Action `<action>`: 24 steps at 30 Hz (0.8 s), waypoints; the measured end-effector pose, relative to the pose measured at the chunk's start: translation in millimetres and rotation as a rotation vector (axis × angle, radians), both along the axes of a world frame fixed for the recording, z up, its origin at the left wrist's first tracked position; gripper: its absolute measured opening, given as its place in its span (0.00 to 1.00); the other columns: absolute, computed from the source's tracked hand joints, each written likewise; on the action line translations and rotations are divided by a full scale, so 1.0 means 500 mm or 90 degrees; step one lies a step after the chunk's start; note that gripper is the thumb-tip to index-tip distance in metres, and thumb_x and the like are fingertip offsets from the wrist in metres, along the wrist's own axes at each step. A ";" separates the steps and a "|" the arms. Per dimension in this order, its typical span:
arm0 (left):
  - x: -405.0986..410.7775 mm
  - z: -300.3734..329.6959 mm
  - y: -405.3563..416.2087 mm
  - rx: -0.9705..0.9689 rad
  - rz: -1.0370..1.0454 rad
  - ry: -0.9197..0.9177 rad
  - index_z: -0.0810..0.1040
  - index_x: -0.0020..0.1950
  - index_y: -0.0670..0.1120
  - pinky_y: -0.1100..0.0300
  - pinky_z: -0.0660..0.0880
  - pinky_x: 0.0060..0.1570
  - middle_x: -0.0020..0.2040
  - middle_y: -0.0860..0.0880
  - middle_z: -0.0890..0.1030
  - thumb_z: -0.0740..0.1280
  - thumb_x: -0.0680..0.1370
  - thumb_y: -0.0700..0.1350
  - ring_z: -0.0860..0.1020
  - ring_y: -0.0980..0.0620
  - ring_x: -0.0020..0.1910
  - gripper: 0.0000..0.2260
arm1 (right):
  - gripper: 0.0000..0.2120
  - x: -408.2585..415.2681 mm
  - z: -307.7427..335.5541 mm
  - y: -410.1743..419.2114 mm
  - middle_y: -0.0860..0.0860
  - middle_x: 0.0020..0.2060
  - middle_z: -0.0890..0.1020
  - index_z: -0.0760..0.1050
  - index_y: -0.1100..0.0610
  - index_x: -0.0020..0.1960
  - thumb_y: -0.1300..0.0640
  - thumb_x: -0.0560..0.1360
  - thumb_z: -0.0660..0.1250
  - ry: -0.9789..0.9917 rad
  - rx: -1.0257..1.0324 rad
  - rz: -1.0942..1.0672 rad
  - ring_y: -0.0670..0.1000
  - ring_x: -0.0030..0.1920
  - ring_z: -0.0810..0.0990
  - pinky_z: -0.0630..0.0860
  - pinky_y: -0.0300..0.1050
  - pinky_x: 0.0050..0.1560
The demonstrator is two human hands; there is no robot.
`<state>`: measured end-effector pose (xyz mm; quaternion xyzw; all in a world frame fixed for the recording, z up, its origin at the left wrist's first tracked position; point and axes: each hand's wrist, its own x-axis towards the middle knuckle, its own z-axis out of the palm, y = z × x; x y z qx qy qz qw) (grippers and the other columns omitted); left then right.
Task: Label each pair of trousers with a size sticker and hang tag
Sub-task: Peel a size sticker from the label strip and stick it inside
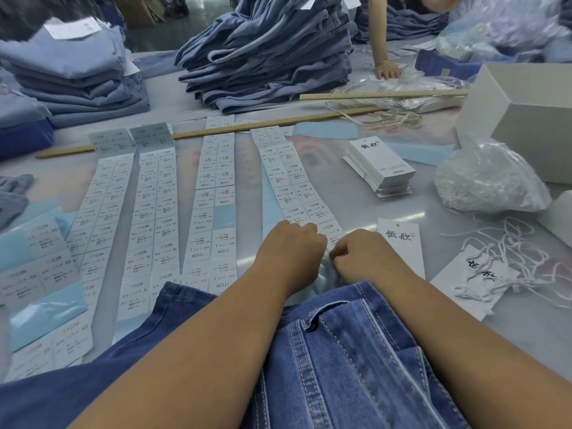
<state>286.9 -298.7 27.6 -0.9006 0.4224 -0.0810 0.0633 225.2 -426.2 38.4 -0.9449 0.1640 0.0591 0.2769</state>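
Here the left hand (289,246) and right hand (365,253) meet with fingers curled, both pinching the near end of the M sticker strip (297,187), whose blue backing bunches between them. The trousers (340,351) lie beneath both wrists, and a hang tag (402,243) sits just beside the right hand.

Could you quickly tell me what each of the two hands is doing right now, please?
Left hand: fingers curled, pinching the near end of the M sticker strip.
Right hand: fingers curled, pinching at the same strip's pale blue backing.
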 end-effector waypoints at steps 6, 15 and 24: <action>0.008 -0.006 0.005 -0.056 0.025 0.039 0.79 0.52 0.46 0.55 0.65 0.42 0.50 0.46 0.79 0.62 0.80 0.50 0.77 0.45 0.44 0.10 | 0.12 0.003 -0.004 -0.002 0.49 0.45 0.84 0.80 0.47 0.37 0.62 0.71 0.64 0.001 0.003 0.001 0.51 0.45 0.80 0.76 0.42 0.46; 0.010 -0.009 0.006 -0.077 0.025 0.038 0.79 0.50 0.46 0.55 0.64 0.41 0.50 0.47 0.79 0.61 0.81 0.48 0.74 0.46 0.41 0.09 | 0.13 0.006 -0.010 -0.004 0.48 0.46 0.85 0.84 0.49 0.43 0.62 0.71 0.63 -0.007 -0.002 -0.011 0.50 0.45 0.81 0.79 0.45 0.49; 0.011 -0.011 0.002 -0.090 0.036 0.029 0.80 0.52 0.46 0.56 0.65 0.43 0.51 0.48 0.79 0.61 0.81 0.54 0.78 0.46 0.47 0.13 | 0.12 0.005 -0.015 -0.006 0.48 0.45 0.83 0.83 0.48 0.43 0.61 0.71 0.64 -0.020 -0.002 -0.016 0.49 0.44 0.79 0.77 0.43 0.46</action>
